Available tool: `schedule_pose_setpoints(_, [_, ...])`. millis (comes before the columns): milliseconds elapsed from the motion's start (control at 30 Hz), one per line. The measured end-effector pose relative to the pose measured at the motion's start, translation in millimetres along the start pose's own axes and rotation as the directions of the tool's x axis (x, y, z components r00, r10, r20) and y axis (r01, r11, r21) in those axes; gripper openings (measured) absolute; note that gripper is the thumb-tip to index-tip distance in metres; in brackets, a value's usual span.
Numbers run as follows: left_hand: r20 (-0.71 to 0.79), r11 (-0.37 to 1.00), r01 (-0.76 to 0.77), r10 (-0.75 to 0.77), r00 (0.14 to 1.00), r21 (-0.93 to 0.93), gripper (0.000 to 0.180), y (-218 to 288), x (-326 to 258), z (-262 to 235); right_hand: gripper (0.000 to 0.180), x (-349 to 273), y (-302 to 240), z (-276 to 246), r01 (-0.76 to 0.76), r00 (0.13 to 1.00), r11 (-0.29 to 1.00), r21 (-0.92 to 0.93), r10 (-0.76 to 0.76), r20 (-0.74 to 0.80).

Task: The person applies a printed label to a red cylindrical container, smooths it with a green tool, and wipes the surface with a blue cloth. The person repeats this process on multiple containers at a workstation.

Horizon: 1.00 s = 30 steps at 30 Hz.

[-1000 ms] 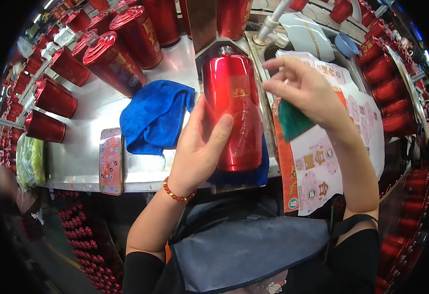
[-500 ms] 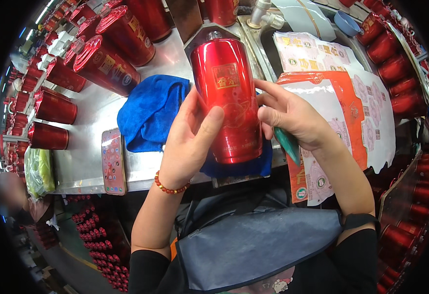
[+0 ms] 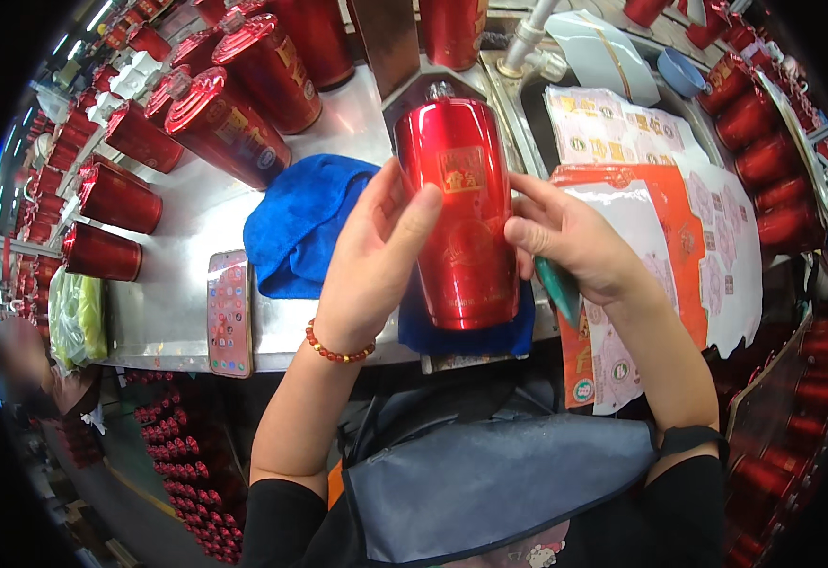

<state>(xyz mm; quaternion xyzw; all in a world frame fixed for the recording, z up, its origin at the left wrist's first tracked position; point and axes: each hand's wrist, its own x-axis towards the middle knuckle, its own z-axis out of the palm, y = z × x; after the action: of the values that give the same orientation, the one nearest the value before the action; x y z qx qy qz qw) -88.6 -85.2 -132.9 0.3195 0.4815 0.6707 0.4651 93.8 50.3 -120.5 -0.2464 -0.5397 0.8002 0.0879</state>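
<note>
A glossy red bottle [image 3: 461, 246] with gold lettering and a clear knob on top lies between my hands, its neck end pointing away. My left hand [image 3: 376, 251] wraps its left side, the thumb laid across the front. At the right side, the fingers of my right hand [image 3: 575, 241] touch the bottle with fingertips and thumb. Tucked under that hand is a flat green tool [image 3: 558, 289], like a scraper. Below the bottle lies dark blue cloth [image 3: 414, 327], and a brighter blue cloth [image 3: 305, 222] is bunched to the left.
Several red bottles [image 3: 229, 128] crowd the left and back of the metal table [image 3: 173, 308]. A phone [image 3: 230, 317] lies near the front edge beside a plastic-wrapped bundle [image 3: 78, 317]. Decal sheets [image 3: 717, 237] cover the right side. Behind them are a faucet [image 3: 528, 43] and a blue bowl [image 3: 681, 71].
The whole view has shifted a little, so the table and bottle appear lower and farther right. Both hands keep the same grip on the bottle.
</note>
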Motion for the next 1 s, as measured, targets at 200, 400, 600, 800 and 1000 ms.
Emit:
schedule_pose_setpoints(200, [0.011,0.997,0.031,-0.032,0.999,0.067,0.05,-2.9,1.1,1.7,0.083,0.3,-0.6,2.5,-0.008,1.0,1.0,0.004,0.008,0.021])
schedule_pose_setpoints(400, [0.023,0.998,0.033,-0.034,0.999,0.045,0.053,-2.0,0.6,1.2,0.081,-0.3,-2.4,5.4,0.003,1.0,1.0,0.02,-0.003,0.003])
schedule_pose_setpoints(600, [0.035,0.999,0.021,-0.023,0.999,0.047,0.052,-1.5,1.3,3.2,0.08,-1.2,-2.4,8.8,0.012,1.0,1.0,0.018,-0.011,-0.016])
schedule_pose_setpoints(800, [0.033,1.0,0.001,-0.002,0.999,0.031,0.053,-5.9,-0.3,0.5,0.084,-0.7,-0.8,7.9,0.011,1.0,1.0,-0.004,-0.011,-0.016])
schedule_pose_setpoints(1000, [0.048,0.999,-0.002,-0.001,0.999,0.043,0.054,-5.8,0.4,-1.1,0.087,-0.1,-1.6,10.4,0.021,1.0,1.0,-0.019,-0.022,-0.02])
